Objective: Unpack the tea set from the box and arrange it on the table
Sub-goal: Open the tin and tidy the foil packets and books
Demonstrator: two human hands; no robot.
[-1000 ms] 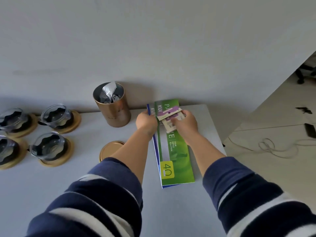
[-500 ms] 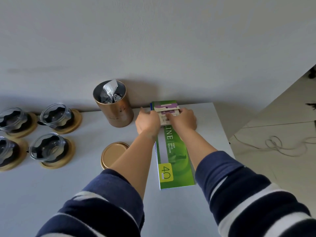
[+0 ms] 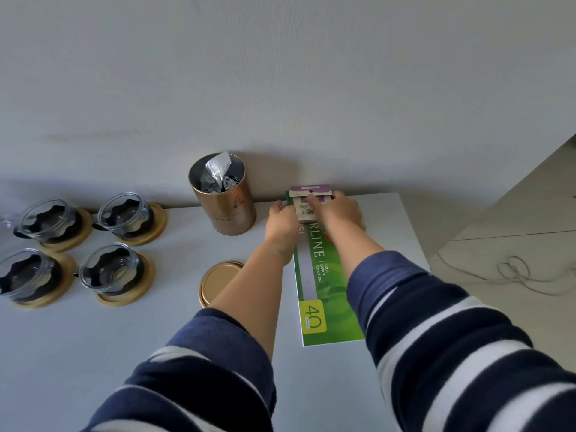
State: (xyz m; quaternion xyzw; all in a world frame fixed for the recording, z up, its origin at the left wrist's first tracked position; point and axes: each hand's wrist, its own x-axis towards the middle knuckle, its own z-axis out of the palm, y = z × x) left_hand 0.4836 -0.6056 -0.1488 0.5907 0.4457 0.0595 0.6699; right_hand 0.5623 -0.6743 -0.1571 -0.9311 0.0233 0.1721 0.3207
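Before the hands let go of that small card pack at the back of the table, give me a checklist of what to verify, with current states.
1. Green folder flat on the table: ok.
2. Card pack lying on the folder's far end: ok.
3. Left hand and right hand both on it: ok.
4. Copper tin upright, apart from the hands: ok.
5. Tin lid fitted: not ok, it lies on the table.
6. Four glass cups on coasters: ok.
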